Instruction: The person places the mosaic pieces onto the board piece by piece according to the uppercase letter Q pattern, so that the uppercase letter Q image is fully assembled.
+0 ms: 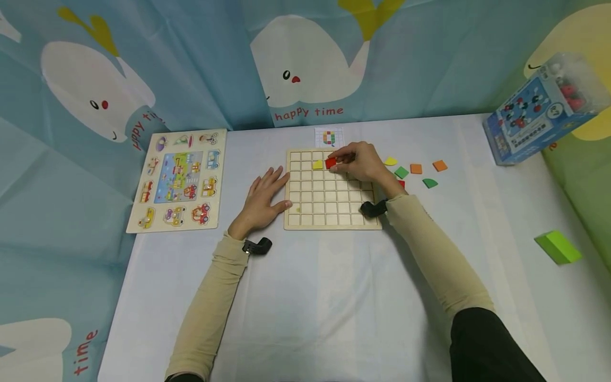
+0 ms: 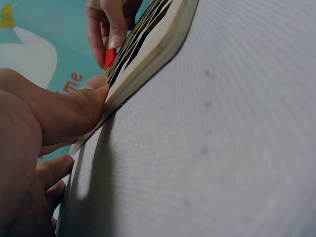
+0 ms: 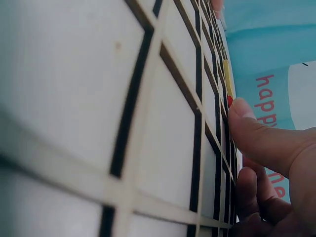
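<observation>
A wooden grid board (image 1: 305, 210) lies flat on the white table. My right hand (image 1: 359, 161) pinches a red square tile (image 1: 331, 163) between thumb and fingers, over the top row. Directly left of it, a yellow tile (image 1: 317, 165) sits in a top-row cell. My left hand (image 1: 263, 202) lies with spread fingers along the board's left edge; in the left wrist view its thumb (image 2: 84, 106) touches the rim. Behind the board is a small pattern card (image 1: 329, 137) showing a coloured figure on a grid. The right wrist view shows only a sliver of the red tile (image 3: 230, 100).
Right of the board lie loose tiles: orange (image 1: 416, 168), green (image 1: 401, 172), yellow (image 1: 391, 161) and a partly hidden red one (image 1: 401, 184). A picture puzzle board (image 1: 215, 180) lies at left. A blue box (image 1: 534, 114) and a green block (image 1: 558, 247) are at far right.
</observation>
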The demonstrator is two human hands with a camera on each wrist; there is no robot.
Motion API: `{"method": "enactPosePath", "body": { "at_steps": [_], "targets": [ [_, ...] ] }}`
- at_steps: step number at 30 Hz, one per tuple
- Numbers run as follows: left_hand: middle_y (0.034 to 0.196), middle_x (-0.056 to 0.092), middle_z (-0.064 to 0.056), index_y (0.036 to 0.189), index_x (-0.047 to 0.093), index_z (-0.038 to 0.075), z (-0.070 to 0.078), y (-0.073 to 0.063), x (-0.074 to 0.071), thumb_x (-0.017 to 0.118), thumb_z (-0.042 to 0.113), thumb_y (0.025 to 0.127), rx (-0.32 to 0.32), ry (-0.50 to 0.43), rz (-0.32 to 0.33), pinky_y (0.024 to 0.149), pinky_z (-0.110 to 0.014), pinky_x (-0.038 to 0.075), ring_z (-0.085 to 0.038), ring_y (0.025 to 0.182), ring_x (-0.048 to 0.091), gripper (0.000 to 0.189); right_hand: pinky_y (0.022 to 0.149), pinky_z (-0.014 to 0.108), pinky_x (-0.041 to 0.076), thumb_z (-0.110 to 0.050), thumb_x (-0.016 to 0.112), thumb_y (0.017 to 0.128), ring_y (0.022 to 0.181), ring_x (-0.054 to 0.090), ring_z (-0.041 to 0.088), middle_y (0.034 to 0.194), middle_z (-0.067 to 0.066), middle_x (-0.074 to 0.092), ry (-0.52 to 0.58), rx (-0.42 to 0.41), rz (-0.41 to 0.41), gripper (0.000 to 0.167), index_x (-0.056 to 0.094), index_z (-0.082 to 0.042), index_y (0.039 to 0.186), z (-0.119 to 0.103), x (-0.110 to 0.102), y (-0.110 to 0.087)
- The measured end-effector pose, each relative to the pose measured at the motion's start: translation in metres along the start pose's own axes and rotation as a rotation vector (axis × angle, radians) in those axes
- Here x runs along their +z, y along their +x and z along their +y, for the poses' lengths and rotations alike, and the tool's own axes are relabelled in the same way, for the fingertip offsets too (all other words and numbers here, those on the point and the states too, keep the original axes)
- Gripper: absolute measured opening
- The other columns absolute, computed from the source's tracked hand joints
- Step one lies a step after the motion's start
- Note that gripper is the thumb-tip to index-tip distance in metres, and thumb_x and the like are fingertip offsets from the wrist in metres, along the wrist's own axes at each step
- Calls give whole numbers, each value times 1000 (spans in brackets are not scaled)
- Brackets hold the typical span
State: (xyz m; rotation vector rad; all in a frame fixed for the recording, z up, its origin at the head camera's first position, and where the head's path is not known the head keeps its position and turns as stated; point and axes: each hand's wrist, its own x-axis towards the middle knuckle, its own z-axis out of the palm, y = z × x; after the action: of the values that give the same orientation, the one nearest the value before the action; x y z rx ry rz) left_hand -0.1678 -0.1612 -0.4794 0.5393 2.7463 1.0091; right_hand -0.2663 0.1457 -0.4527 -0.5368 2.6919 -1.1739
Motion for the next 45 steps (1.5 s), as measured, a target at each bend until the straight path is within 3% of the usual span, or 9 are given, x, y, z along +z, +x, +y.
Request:
{"method": "enactPosePath", "body": {
  "at_steps": [10,17,24,34,45],
  "targets": [
    [179,19,-10,167,34,10,2,-1,-1,71,28,102,5,-13,-1,135,-53,-4,-30,168,6,77,74,30,47,-20,87,90,86,61,23,113,15,76,-9,25,-10,31,82,-8,119,0,1,1],
    [178,19,-11,167,33,9,1,-1,-1,70,28,102,5,-11,-1,135,-54,-4,-31,167,6,77,70,32,43,-17,86,91,79,56,22,99,15,75,-12,29,-34,29,83,-10,119,-3,1,3],
    [178,19,-11,167,34,10,2,-1,0,69,28,103,1,-9,0,135,-53,-4,-31,167,6,76,77,30,47,-23,89,87,92,61,22,115,13,77,3,45,-44,35,82,-11,120,-2,2,3],
    [179,18,-10,167,33,11,3,-1,-1,70,28,103,-4,0,-7,135,-52,-5,-30,168,5,77,72,28,44,-22,86,91,82,57,19,107,14,76,39,27,-28,28,83,-10,116,1,-1,0],
    [179,18,-10,168,33,11,3,-1,1,70,28,103,-5,1,-1,135,-52,-5,-29,168,6,77,75,22,50,-20,83,94,87,63,20,103,12,74,98,33,-2,31,80,-7,122,6,-13,-9]
  ]
}}
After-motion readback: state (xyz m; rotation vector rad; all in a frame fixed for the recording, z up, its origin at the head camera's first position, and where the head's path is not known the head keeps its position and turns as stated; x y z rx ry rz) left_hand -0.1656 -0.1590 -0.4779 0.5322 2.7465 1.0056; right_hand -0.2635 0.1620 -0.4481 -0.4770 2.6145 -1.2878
